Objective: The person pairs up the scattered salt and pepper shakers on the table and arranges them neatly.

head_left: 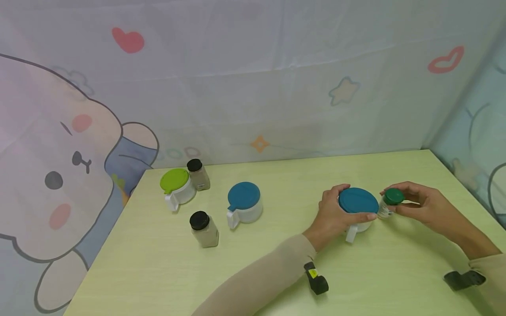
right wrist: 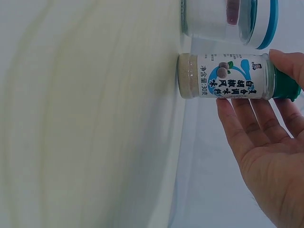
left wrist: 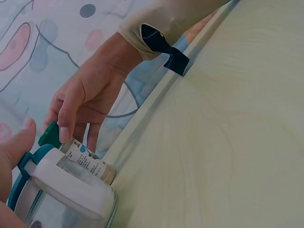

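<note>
My left hand [head_left: 333, 215] grips a seasoning jar with a blue lid [head_left: 358, 201], thumb along its front and fingers round the far side. The jar's white handle [head_left: 351, 233] points toward me. Just right of it, my right hand [head_left: 428, 204] holds a spice bottle [right wrist: 232, 76] by its green cap [head_left: 394, 196], between thumb and fingers. In the right wrist view the bottle is upright relative to the table, with pale powder at its base and a white and blue label. Jar and bottle stand side by side, very close together.
Left of my hands stands another blue-lidded jar [head_left: 245, 198]. Farther left are a green-lidded jar [head_left: 175, 182], a black-capped spice bottle [head_left: 199, 175] beside it, and a second black-capped bottle [head_left: 205, 232] nearer me. A printed curtain [head_left: 237, 87] hangs behind the table [head_left: 158, 263].
</note>
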`<state>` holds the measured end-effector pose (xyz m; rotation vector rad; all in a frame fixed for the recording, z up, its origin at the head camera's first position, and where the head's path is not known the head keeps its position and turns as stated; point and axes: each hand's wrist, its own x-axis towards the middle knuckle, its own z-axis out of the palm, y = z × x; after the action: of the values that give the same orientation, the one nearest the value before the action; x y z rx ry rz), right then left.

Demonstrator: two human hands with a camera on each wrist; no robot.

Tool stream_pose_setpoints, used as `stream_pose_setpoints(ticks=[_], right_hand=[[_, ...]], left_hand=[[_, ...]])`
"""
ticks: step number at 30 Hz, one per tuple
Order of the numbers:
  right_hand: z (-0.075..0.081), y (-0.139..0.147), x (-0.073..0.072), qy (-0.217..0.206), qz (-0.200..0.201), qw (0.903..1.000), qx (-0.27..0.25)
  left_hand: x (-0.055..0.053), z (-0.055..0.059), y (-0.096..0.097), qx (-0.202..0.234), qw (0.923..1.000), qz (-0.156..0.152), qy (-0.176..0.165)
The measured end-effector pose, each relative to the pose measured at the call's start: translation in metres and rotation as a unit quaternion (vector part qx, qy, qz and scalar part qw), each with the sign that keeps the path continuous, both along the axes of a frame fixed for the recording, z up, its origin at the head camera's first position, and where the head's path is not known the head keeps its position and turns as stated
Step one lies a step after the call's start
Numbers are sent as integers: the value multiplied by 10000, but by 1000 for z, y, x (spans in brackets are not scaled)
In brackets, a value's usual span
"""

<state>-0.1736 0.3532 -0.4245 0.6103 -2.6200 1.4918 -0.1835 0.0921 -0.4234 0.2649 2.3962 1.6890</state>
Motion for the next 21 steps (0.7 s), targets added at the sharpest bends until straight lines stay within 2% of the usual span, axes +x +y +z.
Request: stream_pose_setpoints(ticks=[7,14,21], right_hand=[[0,-1,1,-69,27,9999,-79],[0,-1,1,-55,-15,9999,-132],[-1,0,1,-125,133,9996,-204]], left_hand=[[0,-1,2,292,9995,131,-66],[2,0,7,229,9988,432,12],[4,-3,12,262,9967,748,168]])
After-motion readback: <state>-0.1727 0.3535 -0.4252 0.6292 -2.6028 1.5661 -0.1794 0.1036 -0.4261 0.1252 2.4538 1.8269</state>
